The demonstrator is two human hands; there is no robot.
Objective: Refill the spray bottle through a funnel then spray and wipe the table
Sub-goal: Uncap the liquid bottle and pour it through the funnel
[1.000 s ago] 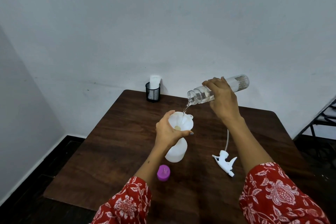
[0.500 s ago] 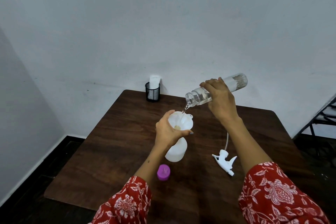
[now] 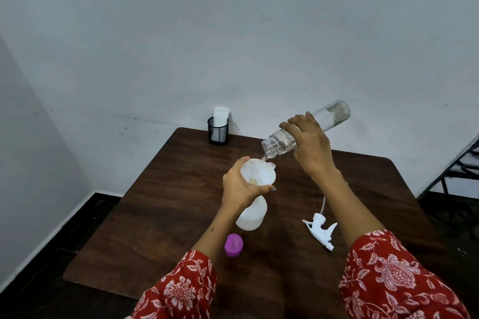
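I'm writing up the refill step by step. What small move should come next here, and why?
Probably keep the clear bottle tilted in the right hand: a thin stream runs into the funnel, which the left hand grips on the spray bottle.

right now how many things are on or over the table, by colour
white: 3, funnel, spray bottle, trigger sprayer
clear: 1, water bottle
purple: 1, cap
black: 1, mesh cup
total: 6
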